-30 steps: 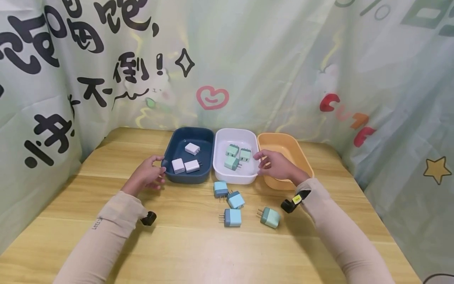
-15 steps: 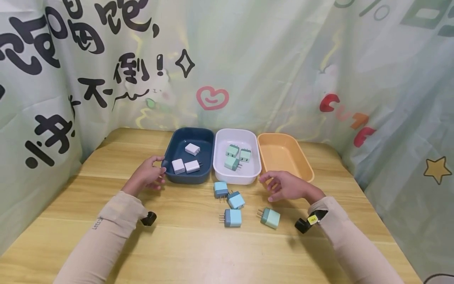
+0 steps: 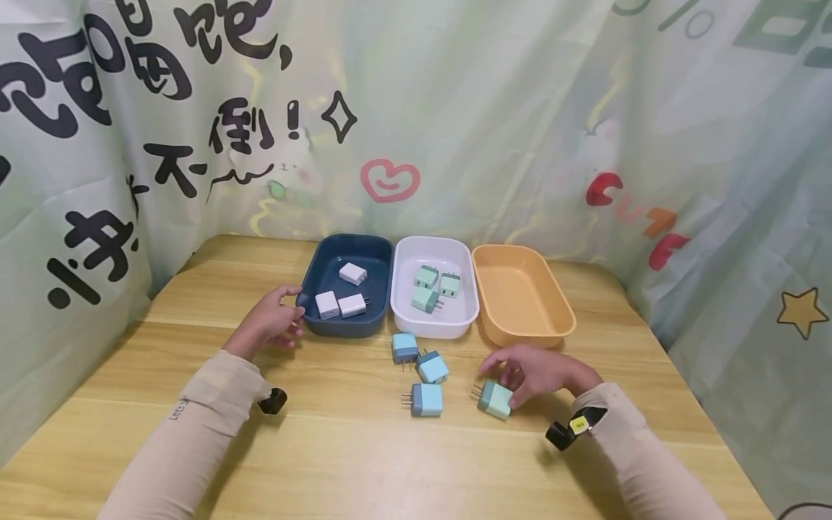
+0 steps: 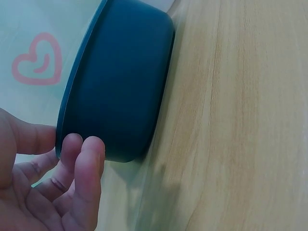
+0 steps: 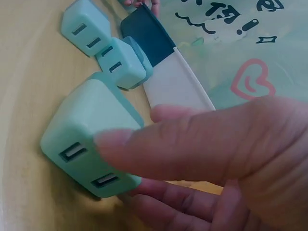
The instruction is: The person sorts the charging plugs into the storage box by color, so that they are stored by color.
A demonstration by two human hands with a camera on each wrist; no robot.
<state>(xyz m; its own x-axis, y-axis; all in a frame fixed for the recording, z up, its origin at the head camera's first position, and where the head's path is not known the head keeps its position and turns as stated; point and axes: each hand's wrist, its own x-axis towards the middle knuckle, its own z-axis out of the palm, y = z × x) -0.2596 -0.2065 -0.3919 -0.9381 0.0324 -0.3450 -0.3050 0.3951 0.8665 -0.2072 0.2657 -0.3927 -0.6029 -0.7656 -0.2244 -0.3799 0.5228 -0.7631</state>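
Observation:
My left hand (image 3: 273, 321) holds the rim of the dark blue bin (image 4: 120, 82) at its near left corner. In the left wrist view its fingertips lie at the outer wall. My right hand (image 3: 536, 372) reaches over a green charger plug (image 3: 495, 399) lying on the table, thumb at its USB end and fingers spread beyond it. The right wrist view shows the thumb across the green charger plug (image 5: 91, 130), near its two USB ports. Left of it lie three blue charger plugs (image 3: 427, 399), prongs showing.
Three white charger plugs (image 3: 353, 305) lie in the dark blue bin. Beside it, a white bin (image 3: 403, 318) holds three green plugs (image 3: 425, 299). A yellow bin (image 3: 520, 289) stands at the right of the row. A printed curtain (image 3: 487, 108) hangs behind the wooden table (image 3: 364, 462).
My right hand has come back from the white and yellow bins toward me, down to the green charger plug. The left hand stays at the dark blue bin.

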